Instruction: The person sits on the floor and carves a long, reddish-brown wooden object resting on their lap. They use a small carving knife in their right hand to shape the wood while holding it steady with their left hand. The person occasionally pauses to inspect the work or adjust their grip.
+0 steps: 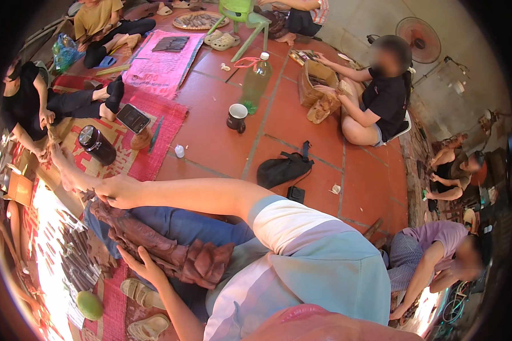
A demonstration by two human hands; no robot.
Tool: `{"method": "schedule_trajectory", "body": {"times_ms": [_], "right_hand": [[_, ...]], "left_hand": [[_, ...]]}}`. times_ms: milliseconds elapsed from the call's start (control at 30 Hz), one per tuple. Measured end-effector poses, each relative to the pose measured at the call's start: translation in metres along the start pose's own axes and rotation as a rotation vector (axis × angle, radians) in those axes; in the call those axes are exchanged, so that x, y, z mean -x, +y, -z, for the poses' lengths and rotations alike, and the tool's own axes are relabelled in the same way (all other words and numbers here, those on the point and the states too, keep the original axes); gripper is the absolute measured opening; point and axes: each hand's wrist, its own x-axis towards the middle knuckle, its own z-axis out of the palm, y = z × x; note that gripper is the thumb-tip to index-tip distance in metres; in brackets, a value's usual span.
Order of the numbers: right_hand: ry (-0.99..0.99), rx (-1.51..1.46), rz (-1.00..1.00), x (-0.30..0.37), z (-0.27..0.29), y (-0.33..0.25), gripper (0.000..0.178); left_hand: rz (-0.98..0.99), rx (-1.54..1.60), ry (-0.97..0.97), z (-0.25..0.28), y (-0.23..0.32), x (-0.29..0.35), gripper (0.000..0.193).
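A reddish-brown carved wooden statue lies across my lap, over blue jeans, with its petal-like end towards my body. My left hand rests against the statue's near side, fingers stretched out. From the upper side my right arm reaches over to the narrow far end. There my right hand is closed, its fingers curled down on the statue, partly hidden. Just past it a bare limb shows, perhaps a foot; I cannot tell whose. Many slim carving tools lie in bright sunlight beyond the statue.
On the red mat stand a dark flask and a propped phone. A mug, a green bottle and a black bag are on the tiles. Sandals and a green fruit lie near me. Several people sit around.
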Motion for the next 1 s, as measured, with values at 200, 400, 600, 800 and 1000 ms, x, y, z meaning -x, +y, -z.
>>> {"method": "schedule_trajectory", "body": {"times_ms": [200, 400, 600, 800, 1000], "right_hand": [[-0.172, 0.146, 0.023, 0.004, -0.029, 0.002, 0.009], [-0.119, 0.195, 0.125, -0.006, -0.036, 0.014, 0.014], [-0.096, 0.019, 0.012, -0.015, -0.001, 0.018, 0.008], [-0.286, 0.238, 0.057, 0.002, -0.039, 0.018, 0.009], [-0.11, 0.152, 0.118, -0.01, -0.028, 0.013, 0.013]], "left_hand": [[-0.011, -0.012, 0.004, 0.0, -0.001, 0.001, 0.062], [-0.04, -0.035, 0.007, 0.003, -0.004, 0.0, 0.061], [-0.006, 0.023, -0.005, 0.001, -0.002, 0.001, 0.064], [-0.002, -0.007, -0.015, 0.0, -0.002, 0.0, 0.064], [-0.009, -0.015, -0.014, 0.001, -0.003, -0.001, 0.065]]}}
